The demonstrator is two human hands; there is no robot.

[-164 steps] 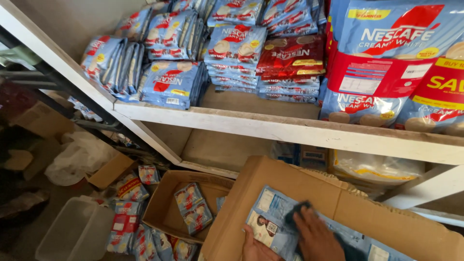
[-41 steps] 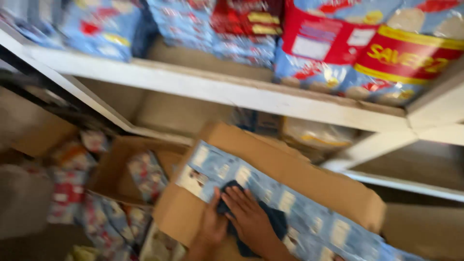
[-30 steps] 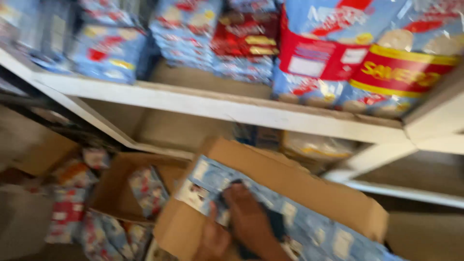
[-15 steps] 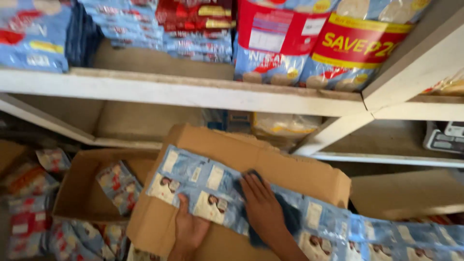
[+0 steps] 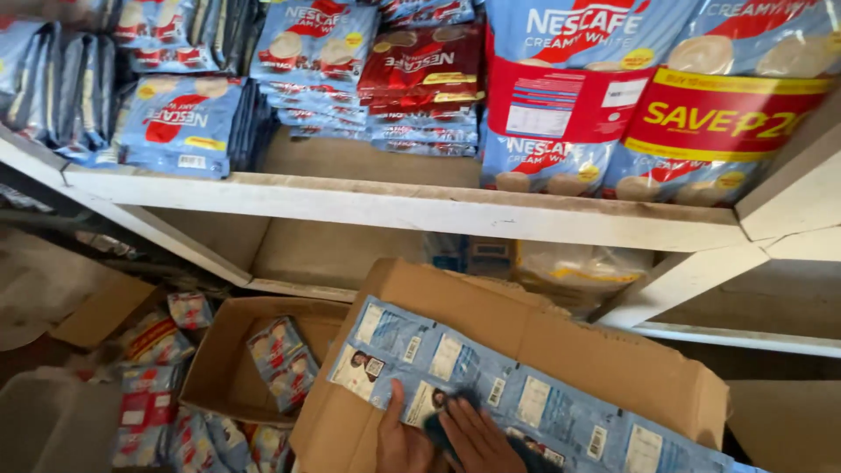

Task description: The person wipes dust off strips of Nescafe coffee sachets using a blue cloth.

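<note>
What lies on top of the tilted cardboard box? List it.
A strip of joined blue sachets lies across the cardboard box. Both hands, left hand and right hand, press it. A dark cloth is mostly hidden beneath the right hand.

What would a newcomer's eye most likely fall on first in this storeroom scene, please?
Probably the big red and blue bags crowding the white shelf at upper right. Next, the strip of blue sachets lying across the open cardboard box at the bottom, with the left hand and right hand pressing a dark cloth onto it.
</note>
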